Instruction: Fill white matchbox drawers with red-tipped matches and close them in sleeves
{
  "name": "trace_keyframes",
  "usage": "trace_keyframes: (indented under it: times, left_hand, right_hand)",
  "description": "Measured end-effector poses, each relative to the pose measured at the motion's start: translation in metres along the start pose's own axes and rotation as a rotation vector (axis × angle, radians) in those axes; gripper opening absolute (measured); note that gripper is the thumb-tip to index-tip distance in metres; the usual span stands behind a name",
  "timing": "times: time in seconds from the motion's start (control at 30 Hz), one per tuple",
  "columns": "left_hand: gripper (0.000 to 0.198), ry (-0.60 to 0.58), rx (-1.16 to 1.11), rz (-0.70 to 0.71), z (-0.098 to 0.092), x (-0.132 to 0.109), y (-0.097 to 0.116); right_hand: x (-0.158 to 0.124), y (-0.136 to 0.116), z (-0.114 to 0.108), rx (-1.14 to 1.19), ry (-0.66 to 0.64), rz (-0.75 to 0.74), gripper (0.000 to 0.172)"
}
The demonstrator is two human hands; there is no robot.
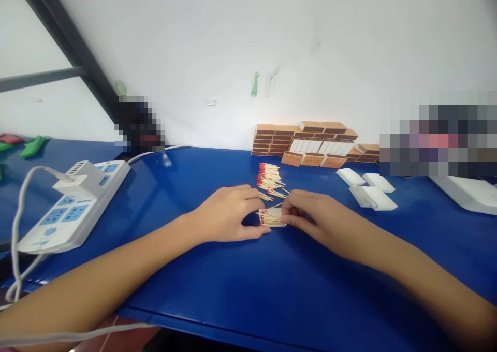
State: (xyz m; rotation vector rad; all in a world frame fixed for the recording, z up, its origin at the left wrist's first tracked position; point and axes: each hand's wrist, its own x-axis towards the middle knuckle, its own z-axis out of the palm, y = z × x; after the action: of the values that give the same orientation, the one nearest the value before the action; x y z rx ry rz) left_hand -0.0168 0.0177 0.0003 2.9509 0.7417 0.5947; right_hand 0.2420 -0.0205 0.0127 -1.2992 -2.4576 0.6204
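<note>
A small white matchbox tray (280, 224) lies on the blue table between my hands, with red-tipped matches (271, 218) inside it. My left hand (236, 212) grips the tray's left end, thumb along the near side and fingers along the far side. At the tray's right end, my right hand (308, 212) has its thumb and fingers pinched together at the ends of some matches; how many it holds is hidden. Just beyond the tray lies a pile of loose matches (268, 178), most heads pointing left, with a few stray ones nearer my fingers.
Stacked brown matchboxes (275, 140) stand against the white wall. Several empty white trays (375, 196) lie to the right. A white power strip (73, 209) with a plugged-in cable (17, 228) occupies the left side. The blue table's (233, 290) near edge runs below my hands.
</note>
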Motion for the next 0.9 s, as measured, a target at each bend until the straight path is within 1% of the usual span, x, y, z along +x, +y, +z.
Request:
trace_keyframes:
  times: [0.17, 0.23, 0.4, 0.57, 0.7, 0.8, 0.9]
  left_hand:
    - [0.034, -0.008, -0.001, 0.003, -0.001, 0.001, 0.002]
    - [0.034, -0.018, -0.007, 0.004, -0.001, 0.001, 0.003]
    - [0.038, -0.013, -0.043, 0.041, 0.0, 0.001, 0.004]
    - [0.039, -0.014, -0.05, 0.045, 0.0, 0.0, 0.002]
    - [0.038, -0.012, -0.05, 0.044, 0.0, 0.001, 0.003]
    - [0.036, -0.008, -0.05, 0.052, 0.001, 0.001, 0.003]
    - [0.035, -0.004, -0.049, 0.06, 0.0, 0.001, 0.003]
  right_hand:
    - [0.001, -0.005, 0.004, 0.017, 0.072, -0.031, 0.011]
    - [0.002, -0.008, 0.006, 0.047, 0.096, -0.06, 0.015]
    - [0.003, -0.011, 0.015, 0.131, 0.065, -0.145, 0.02]
    - [0.004, -0.01, 0.018, 0.156, 0.075, -0.108, 0.016]
    - [0.005, -0.011, 0.019, 0.145, 0.06, -0.104, 0.016]
    - [0.005, -0.011, 0.02, 0.117, 0.058, -0.114, 0.016]
    - [0.005, -0.01, 0.019, 0.04, 0.076, -0.11, 0.017]
